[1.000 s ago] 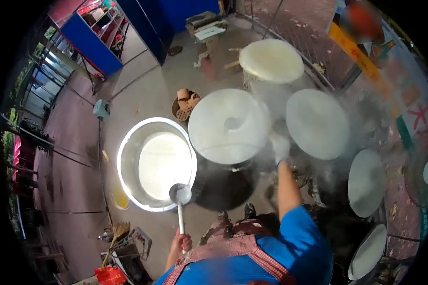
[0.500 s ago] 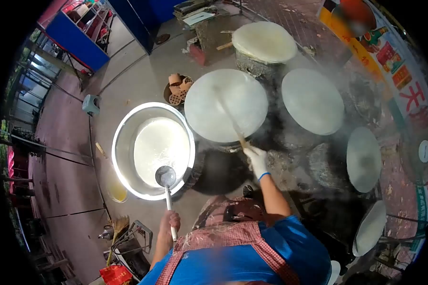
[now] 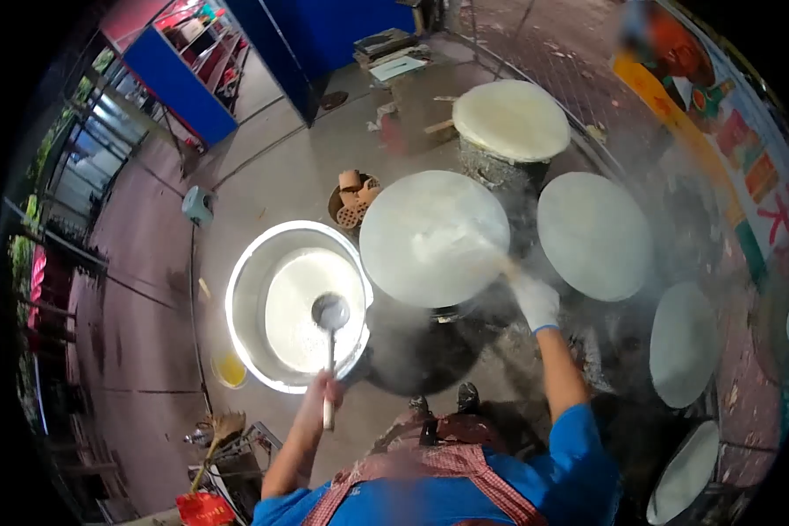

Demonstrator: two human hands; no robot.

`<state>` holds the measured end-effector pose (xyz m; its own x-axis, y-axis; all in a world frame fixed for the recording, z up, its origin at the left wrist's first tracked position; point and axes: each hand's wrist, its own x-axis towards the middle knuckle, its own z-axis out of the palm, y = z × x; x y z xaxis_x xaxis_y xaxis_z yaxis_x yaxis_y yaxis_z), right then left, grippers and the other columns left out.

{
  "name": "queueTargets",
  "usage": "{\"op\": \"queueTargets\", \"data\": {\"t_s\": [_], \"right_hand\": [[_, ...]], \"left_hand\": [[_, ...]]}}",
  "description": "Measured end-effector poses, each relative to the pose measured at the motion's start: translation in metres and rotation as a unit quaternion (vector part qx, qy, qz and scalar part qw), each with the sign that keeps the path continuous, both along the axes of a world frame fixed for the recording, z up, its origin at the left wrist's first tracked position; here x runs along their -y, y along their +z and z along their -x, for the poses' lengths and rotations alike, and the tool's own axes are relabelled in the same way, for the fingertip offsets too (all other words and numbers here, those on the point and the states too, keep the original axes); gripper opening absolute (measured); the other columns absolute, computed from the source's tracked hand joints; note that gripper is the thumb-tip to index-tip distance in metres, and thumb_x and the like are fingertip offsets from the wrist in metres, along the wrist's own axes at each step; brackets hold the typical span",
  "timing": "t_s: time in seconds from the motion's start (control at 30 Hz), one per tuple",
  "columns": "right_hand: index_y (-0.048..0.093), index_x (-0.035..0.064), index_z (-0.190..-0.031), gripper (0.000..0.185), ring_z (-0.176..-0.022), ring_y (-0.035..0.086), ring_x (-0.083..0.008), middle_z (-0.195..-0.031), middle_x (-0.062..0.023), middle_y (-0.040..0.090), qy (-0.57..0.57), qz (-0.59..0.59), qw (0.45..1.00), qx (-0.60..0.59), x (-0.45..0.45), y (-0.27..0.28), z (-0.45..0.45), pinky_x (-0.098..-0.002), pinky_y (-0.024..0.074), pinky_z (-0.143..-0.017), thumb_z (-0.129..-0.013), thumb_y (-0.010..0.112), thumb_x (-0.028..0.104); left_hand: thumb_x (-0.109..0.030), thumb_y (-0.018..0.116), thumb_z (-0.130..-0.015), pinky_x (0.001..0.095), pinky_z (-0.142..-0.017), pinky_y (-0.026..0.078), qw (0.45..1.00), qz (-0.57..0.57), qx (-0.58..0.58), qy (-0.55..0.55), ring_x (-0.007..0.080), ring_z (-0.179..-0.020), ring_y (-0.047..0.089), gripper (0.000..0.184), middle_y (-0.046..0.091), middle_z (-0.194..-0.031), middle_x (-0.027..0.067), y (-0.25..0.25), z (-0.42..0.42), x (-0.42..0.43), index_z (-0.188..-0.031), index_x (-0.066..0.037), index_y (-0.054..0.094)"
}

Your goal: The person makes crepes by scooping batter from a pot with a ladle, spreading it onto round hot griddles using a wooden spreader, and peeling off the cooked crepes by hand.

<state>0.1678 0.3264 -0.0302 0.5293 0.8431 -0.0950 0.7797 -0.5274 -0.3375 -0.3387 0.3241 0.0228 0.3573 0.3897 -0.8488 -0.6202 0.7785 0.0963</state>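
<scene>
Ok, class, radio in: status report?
Left grip: white-handled metal ladle, over round silver pot. Right grip, white-gloved: wooden-handled tool, at round whitish griddle. Steam hazes griddle.

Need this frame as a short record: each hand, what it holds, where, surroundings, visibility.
left_hand: bare left hand, fingers closed round ladle
ladle_position: bowl within the rim of metal pot; height above the white liquid unclear
right_hand: gloved right hand, holding wooden-handled tool
tool_position: reaching over large pale disc; far end blurred
surroundings: four other pale discs; perforated brown blocks behind pot
visibility: steam, motion blur
</scene>
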Motion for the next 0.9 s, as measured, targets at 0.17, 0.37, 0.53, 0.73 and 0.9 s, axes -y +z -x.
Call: {"op": "queueTargets", "data": {"t_s": [0.17,0.37,0.53,0.73,0.9], "right_hand": [[0.063,0.0192,-0.099,0.032,-0.072,0.059,-0.0375,-0.075,-0.0194,0.061,0.078,-0.005,0.995,0.058,0.046,0.018,0.033,-0.0472,0.046,-0.065,-0.084,0.049,0.043],[0.056,0.0245,-0.116,0.04,-0.077,0.06,-0.0377,-0.085,-0.0167,0.062,-0.021,0.051,0.997,0.051,0.094,0.006,0.063,-0.0469,0.0462,-0.071,-0.086,0.044,0.047],[0.063,0.0223,-0.106,0.034,-0.085,0.06,-0.0356,-0.097,-0.0148,0.063,-0.051,0.022,0.995,-0.084,0.096,0.029,0.162,-0.0444,0.0464,-0.075,-0.083,0.05,0.044],[0.061,0.0169,-0.111,0.04,-0.071,0.06,-0.0347,-0.085,-0.0143,0.064,0.042,-0.298,0.947,0.111,0.145,0.025,0.188,-0.0407,0.0489,-0.063,-0.074,0.068,0.031],[0.06,0.0115,-0.104,0.037,-0.061,0.057,-0.0311,-0.072,-0.0117,0.059,-0.027,-0.23,0.969,0.084,0.191,0.013,0.22,-0.0417,0.0454,-0.054,-0.076,0.066,0.036]], "left_hand": [[-0.017,0.047,-0.085,0.0198,-0.031,0.031,0.995,-0.084,0.036,-0.047,0.0074,-0.037,0.033,0.027,0.034,-0.048,-0.003,0.012,-0.081,-0.07,-0.06,-0.013,0.036],[-0.009,0.05,-0.082,0.0227,-0.038,0.034,0.942,-0.306,-0.073,-0.118,0.0091,-0.045,0.036,0.015,0.039,-0.062,-0.0004,0.02,-0.161,-0.088,-0.089,-0.012,0.037],[-0.015,0.053,-0.084,0.0213,-0.036,0.033,0.985,-0.114,0.007,-0.129,0.0091,-0.04,0.035,0.015,0.037,-0.055,-0.0011,0.004,-0.191,-0.088,-0.08,-0.01,0.039],[-0.023,0.049,-0.09,0.0174,-0.027,0.026,0.965,-0.158,-0.053,-0.201,0.0068,-0.037,0.036,0.007,0.038,-0.053,-0.0017,0.056,-0.067,-0.014,-0.09,-0.018,0.044],[-0.031,0.05,-0.088,0.0202,-0.028,0.025,0.961,0.044,0.164,-0.217,0.007,-0.035,0.028,0.036,0.031,-0.049,-0.0023,0.048,-0.057,-0.007,-0.061,-0.013,0.035]]}}
